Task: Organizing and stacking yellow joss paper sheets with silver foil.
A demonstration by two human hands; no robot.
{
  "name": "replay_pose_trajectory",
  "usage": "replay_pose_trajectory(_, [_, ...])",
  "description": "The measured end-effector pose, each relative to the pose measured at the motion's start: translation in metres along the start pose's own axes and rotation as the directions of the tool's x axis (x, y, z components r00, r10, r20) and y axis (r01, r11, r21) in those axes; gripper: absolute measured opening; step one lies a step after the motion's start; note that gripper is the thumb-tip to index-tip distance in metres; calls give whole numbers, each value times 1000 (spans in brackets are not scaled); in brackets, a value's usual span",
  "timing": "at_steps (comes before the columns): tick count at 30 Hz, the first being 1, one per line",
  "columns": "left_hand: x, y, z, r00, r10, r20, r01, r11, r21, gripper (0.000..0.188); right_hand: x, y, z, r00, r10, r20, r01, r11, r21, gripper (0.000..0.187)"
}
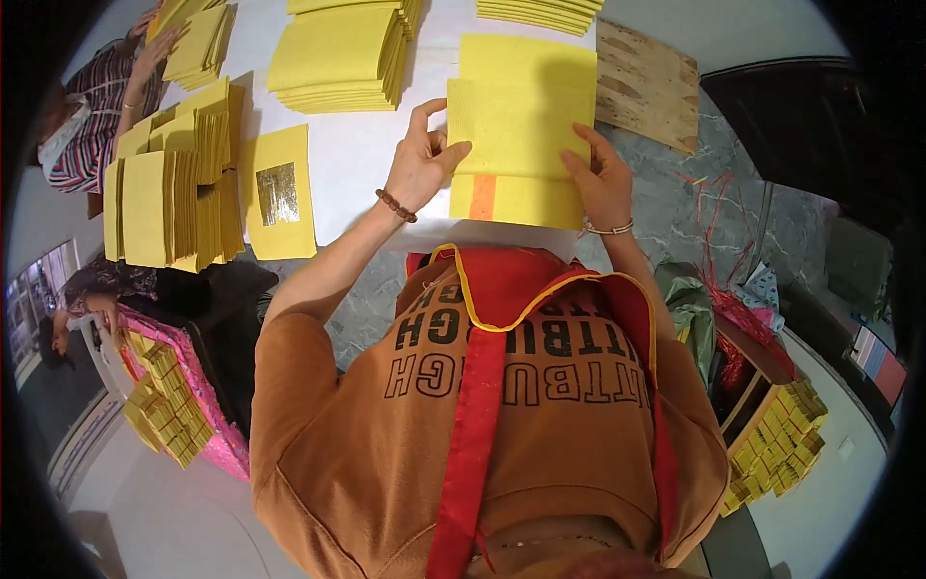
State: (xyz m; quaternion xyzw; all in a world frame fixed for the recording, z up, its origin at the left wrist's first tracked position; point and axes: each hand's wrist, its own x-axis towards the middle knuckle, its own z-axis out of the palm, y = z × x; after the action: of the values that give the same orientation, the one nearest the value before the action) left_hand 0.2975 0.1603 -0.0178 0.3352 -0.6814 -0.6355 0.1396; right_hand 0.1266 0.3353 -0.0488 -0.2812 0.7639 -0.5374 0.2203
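Note:
In front of me, a yellow paper sheet (511,125) is held at its two sides, lying over more yellow paper that shows beyond it and below it. An orange strip (482,197) marks the lower yellow part. My left hand (417,162) pinches the sheet's left edge, thumb on top and fingers curled at the side. At the right edge my right hand (603,179) grips the paper between thumb and fingers. How many layers each hand holds, I cannot tell.
Yellow paper stacks (333,63) stand on the white table (371,135), with folded bundles (174,193) at the left. Beside them lies a yellow sheet with a silvery patch (279,196). A wooden board (648,87) adjoins at right. Another person's hand (154,58) touches paper at far left.

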Motion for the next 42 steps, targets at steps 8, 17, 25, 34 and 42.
replay_pose_trajectory(8, [-7,18,3,993,82,-80,-49,938,344,55,2,-3,3,1000,0,-7,0,1000,11,36])
replay_pose_trajectory(17, [-22,20,21,713,359,602,-700,307,645,65,2,-3,5,1000,-24,-19,24,1000,12,37])
replay_pose_trajectory(25, [-19,12,18,701,331,631,-713,314,627,63,-16,-35,17,966,-256,-45,164,734,-659,38])
replay_pose_trajectory(34, [-12,12,21,689,376,620,-719,247,650,55,-30,19,9,995,96,-30,-78,925,372,29])
replay_pose_trajectory(42, [-4,33,39,691,389,609,-661,1,750,57,-32,21,14,996,66,-55,-33,883,469,25])
